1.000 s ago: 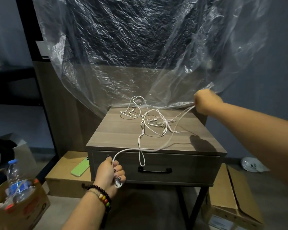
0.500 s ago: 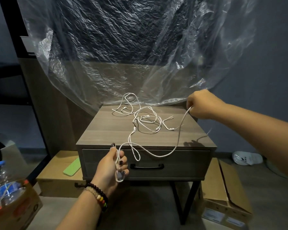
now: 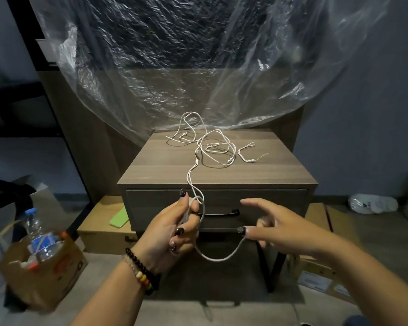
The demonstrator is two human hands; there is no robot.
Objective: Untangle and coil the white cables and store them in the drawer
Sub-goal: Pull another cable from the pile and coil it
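**First coil barely started, tangle still on the table**

I had the left hand (image 3: pixel 174 229) low in front of the nightstand (image 3: pixel 222 170), fingers curled round a couple of gathered turns of one white cable (image 3: pixel 218 256). That was all the coiling I could claim. A slack loop drooped below the left hand and ran across to the right hand (image 3: pixel 276 231), where thumb and a fingertip seemed to pinch the strand; the other fingers were spread out and relaxed. The contact point was small and slightly blurred, so I called it a pinch as a judgement.

From the left hand the cable climbed over the front edge and into the tangle (image 3: pixel 210 147) on the tabletop, loops crossing one another, with a separate short piece (image 3: pixel 247 156) lying just beside it to the right. None of that looked sorted.

The drawer (image 3: pixel 269 198) was closed, its black handle (image 3: pixel 222 212) partly behind the left hand, nothing stored.

My read: early going. Left to do was freeing the knot, winding each cable, opening the drawer and putting the coils in.
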